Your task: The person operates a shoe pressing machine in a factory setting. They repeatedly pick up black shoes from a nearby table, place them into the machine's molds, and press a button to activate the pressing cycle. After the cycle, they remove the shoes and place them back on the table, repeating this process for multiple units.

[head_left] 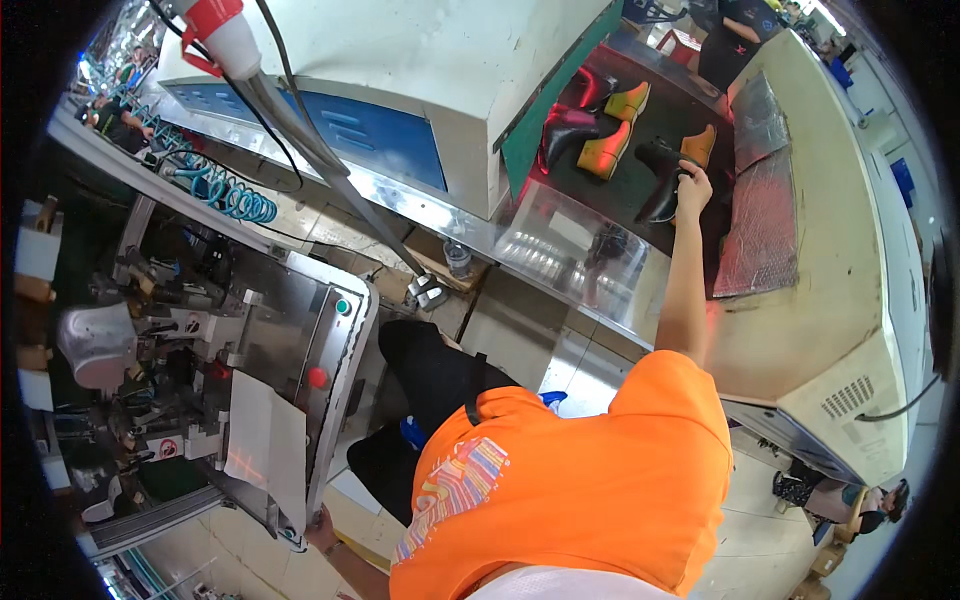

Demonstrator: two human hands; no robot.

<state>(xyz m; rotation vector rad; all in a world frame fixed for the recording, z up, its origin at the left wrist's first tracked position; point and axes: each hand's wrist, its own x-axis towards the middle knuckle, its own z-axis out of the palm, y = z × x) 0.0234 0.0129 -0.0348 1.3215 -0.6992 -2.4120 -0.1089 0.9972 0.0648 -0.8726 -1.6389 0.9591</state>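
Observation:
My right arm stretches forward over a dark conveyor belt point(648, 110). At its end my right hand point(693, 187) is closed on a black boot point(660, 203) lying on the belt. A yellow-orange boot-shaped form point(698, 147) stands just beyond that hand. To the left on the belt are dark red boots point(566, 130) and more yellow-orange forms point(604, 152). Low in the picture, my left hand point(322, 532) is at the near corner of a metal machine table point(318, 440), beside a white sheet point(266, 450). Its fingers are mostly hidden.
A cream machine housing point(400, 50) with blue panels rises ahead, and another cream housing point(830, 230) borders the belt at right. The left machine carries clamps, a green button point(343, 307) and a red button point(318, 377). A pole point(340, 180) slants down to the floor. Other people are farther off.

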